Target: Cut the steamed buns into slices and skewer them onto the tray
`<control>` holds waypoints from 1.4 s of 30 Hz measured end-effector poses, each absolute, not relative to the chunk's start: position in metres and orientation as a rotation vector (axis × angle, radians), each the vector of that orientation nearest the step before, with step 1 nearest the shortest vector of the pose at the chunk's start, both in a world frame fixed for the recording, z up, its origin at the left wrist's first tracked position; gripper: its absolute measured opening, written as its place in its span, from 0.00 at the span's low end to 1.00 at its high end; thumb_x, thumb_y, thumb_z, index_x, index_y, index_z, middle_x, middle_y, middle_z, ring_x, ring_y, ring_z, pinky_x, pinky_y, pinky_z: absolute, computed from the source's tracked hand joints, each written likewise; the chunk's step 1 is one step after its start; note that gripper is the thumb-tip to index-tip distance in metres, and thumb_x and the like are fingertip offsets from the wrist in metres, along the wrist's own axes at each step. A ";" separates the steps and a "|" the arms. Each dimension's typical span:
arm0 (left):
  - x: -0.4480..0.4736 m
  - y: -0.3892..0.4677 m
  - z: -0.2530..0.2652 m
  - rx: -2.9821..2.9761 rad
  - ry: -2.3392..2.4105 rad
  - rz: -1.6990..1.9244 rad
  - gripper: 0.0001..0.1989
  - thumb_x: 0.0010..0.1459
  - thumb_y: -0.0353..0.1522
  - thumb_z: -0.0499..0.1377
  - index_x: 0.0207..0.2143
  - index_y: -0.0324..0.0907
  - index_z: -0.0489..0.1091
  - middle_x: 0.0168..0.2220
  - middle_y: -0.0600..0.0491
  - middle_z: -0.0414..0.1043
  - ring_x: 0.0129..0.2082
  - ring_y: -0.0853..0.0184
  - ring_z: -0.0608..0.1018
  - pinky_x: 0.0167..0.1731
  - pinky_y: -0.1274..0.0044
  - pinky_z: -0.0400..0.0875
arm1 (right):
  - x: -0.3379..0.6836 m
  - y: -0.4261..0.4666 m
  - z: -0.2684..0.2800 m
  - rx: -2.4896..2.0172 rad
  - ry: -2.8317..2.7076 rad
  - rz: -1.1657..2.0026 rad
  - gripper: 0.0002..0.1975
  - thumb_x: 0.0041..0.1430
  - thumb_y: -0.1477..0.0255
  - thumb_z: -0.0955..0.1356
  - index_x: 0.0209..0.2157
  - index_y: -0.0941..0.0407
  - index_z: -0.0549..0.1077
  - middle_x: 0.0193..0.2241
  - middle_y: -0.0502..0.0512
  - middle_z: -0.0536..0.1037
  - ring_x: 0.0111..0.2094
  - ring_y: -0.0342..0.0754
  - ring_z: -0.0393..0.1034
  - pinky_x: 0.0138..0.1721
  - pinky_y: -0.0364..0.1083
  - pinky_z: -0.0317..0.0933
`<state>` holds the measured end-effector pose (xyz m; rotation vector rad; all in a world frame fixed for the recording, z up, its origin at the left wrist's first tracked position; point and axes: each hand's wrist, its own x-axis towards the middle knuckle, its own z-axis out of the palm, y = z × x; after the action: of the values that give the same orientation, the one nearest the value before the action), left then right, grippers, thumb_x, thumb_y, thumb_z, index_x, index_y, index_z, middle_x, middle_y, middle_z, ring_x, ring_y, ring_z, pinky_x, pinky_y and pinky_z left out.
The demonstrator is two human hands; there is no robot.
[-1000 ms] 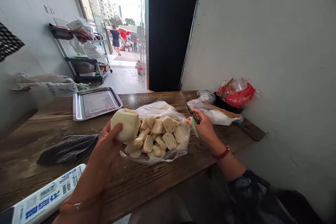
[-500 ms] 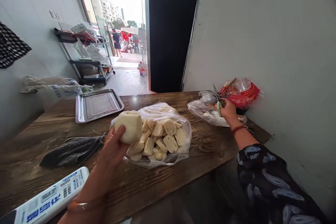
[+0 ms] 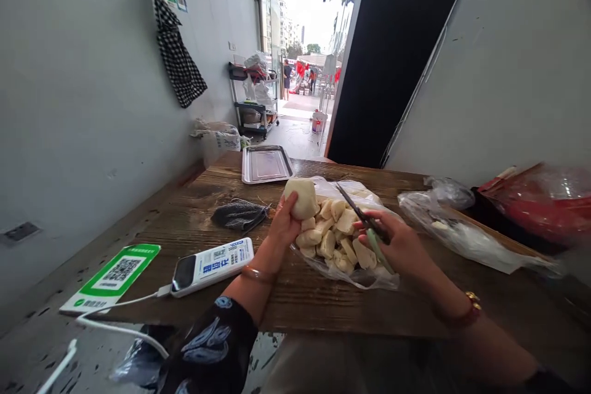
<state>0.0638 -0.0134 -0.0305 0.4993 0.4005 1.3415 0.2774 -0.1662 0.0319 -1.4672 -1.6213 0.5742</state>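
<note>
My left hand (image 3: 285, 221) is closed round a pale, rounded steamed bun (image 3: 302, 198), held up at the left side of a clear plastic bag (image 3: 388, 280). Cut bun pieces (image 3: 329, 245) fill the open bag. Over its right side, my right hand (image 3: 397, 240) grips a pair of scissors (image 3: 357, 208) with dark blades and pale green on the handle. The blades point up and left towards the bun, apart from it.
Behind the bag lies a metal tray (image 3: 266, 165). A dark mesh cloth (image 3: 240, 214), a white power bank (image 3: 217, 265) with a cable and a green QR card (image 3: 115, 277) are on the left. Another plastic bag (image 3: 471, 240) and red packaging (image 3: 545, 197) lie on the right.
My right hand has brought the scissors leftward from the bag by the wall to above the bun pieces. My left hand still holds the bun. The view has turned left.
</note>
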 end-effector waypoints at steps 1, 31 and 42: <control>0.062 -0.013 -0.032 0.499 0.404 1.347 0.26 0.47 0.34 0.73 0.48 0.41 0.73 0.41 0.52 0.81 0.39 0.67 0.81 0.44 0.76 0.76 | 0.269 -0.156 0.033 -1.490 -1.677 0.538 0.20 0.56 0.63 0.73 0.51 0.50 0.73 0.43 0.56 0.85 0.46 0.57 0.81 0.49 0.55 0.72; 0.058 -0.015 -0.033 0.623 0.463 1.432 0.27 0.41 0.39 0.76 0.42 0.42 0.71 0.38 0.54 0.77 0.36 0.69 0.77 0.40 0.77 0.71 | 0.285 -0.047 0.047 -1.734 -1.940 -0.187 0.21 0.51 0.80 0.68 0.48 0.52 0.75 0.39 0.57 0.83 0.41 0.57 0.77 0.42 0.49 0.63; 0.062 0.002 -0.051 0.602 0.639 1.611 0.26 0.42 0.40 0.73 0.42 0.44 0.68 0.36 0.57 0.74 0.35 0.71 0.75 0.38 0.80 0.70 | 0.283 -0.022 0.075 -1.684 -1.597 -0.160 0.18 0.58 0.70 0.66 0.50 0.55 0.73 0.37 0.57 0.83 0.37 0.52 0.78 0.37 0.46 0.68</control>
<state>0.0625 0.0024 -0.0507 0.6022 0.6392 1.6114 0.2827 -0.0225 0.0748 -1.6835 -1.5974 -0.1599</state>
